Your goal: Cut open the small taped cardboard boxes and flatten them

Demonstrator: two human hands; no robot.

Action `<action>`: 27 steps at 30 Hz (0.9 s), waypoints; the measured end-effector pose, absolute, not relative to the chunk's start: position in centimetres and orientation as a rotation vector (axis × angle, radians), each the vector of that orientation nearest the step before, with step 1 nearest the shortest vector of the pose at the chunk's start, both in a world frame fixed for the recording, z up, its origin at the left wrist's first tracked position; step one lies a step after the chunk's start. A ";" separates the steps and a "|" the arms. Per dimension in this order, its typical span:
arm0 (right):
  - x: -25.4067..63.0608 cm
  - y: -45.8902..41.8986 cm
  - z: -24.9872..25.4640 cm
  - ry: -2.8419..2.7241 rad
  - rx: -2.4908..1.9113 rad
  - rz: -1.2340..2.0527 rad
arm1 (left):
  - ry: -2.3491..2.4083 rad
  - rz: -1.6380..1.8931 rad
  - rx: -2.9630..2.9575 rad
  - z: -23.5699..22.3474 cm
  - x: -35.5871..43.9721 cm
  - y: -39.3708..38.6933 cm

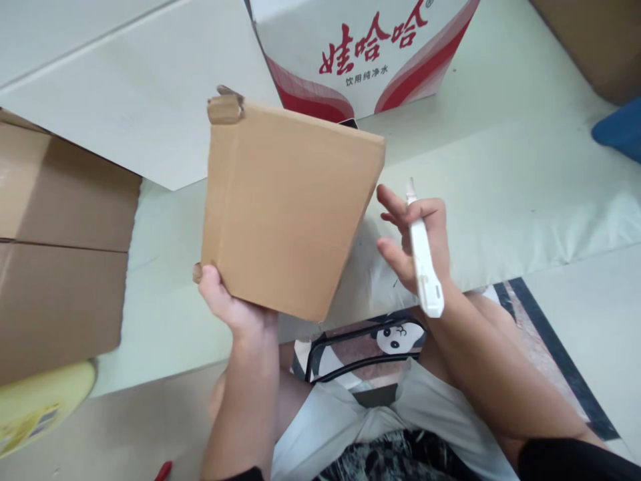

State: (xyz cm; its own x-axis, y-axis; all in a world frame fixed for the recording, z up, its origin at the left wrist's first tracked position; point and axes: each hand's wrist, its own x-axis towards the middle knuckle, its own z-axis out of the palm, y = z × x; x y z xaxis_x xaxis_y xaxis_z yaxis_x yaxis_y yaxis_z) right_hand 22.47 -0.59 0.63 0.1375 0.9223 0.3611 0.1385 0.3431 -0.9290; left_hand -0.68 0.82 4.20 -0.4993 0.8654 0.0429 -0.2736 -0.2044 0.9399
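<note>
My left hand (235, 304) grips a brown piece of cardboard (290, 207) by its lower left corner, the thumb on the face toward me and the other fingers hidden behind. The cardboard is tilted up above the table, with small folded, torn tabs along its left edge. To the right of it, my right hand (425, 234) holds a white utility knife (424, 267), which lies across the fingers with a short tip of blade pointing away from me. Thumb and index finger are spread toward the cardboard's right edge without gripping it.
A white and red carton (370, 60) with Chinese lettering stands behind the cardboard, beside a large white box (125, 100). Brown cartons (65, 280) sit at the left. A blue object (621, 130) is at the right. A pale green cloth (505, 167) covers the table.
</note>
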 end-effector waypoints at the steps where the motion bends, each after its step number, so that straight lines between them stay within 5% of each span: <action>1: 22.4 -0.6 0.4 -1.364 -1.060 0.803 | 1.229 1.791 0.786 3.9 -0.5 0.8; 27: 20.9 -0.9 -0.1 -1.566 -0.871 0.883 | 1.233 1.715 0.561 3.6 1.7 -0.5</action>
